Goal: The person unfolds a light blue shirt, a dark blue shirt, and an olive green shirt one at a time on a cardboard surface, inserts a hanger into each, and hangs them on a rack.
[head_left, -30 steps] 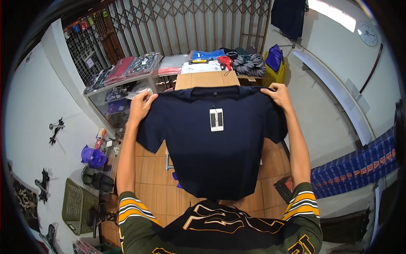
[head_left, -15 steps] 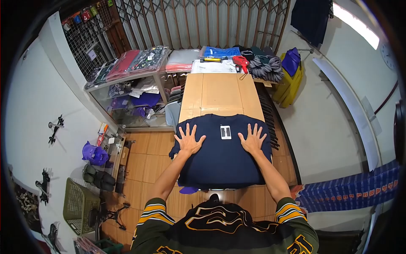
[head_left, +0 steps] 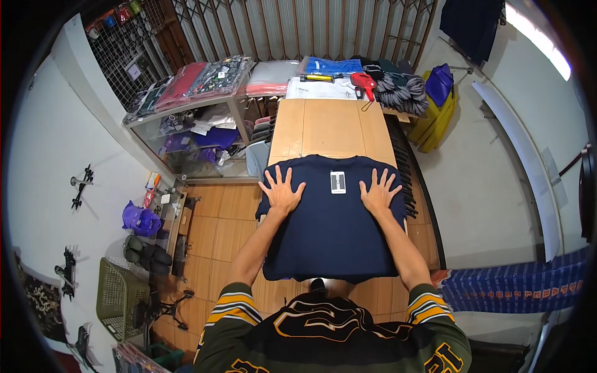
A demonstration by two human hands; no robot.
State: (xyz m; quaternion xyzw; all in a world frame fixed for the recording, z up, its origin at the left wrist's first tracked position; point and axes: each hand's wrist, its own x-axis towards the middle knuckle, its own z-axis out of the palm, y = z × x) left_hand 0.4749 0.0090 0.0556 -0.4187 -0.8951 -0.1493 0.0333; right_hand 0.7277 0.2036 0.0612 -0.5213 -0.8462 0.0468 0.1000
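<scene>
A navy blue shirt (head_left: 329,230) lies spread out on a light wooden table (head_left: 336,127), its neckline facing away from me. A white and black tag (head_left: 337,182) rests on its upper chest. My left hand (head_left: 283,189) is flat on the shirt's upper left part with the fingers spread. Over on the upper right part, my right hand (head_left: 379,191) also lies flat, fingers apart. Neither hand grips anything. The shirt's lower end hangs at the near edge of the table.
A red tag gun (head_left: 364,85) and a yellow-black tool (head_left: 318,78) lie beyond the table. Left of them stands a glass cabinet (head_left: 193,144) with packed clothes on top. Dark hangers line the table's right side. A green basket (head_left: 118,298) stands at lower left.
The view has shifted slightly. The shirt and both hands appear a little farther up and to the right, and the shirt's lower part looks smoother and longer. Both hands remain flat on it.
</scene>
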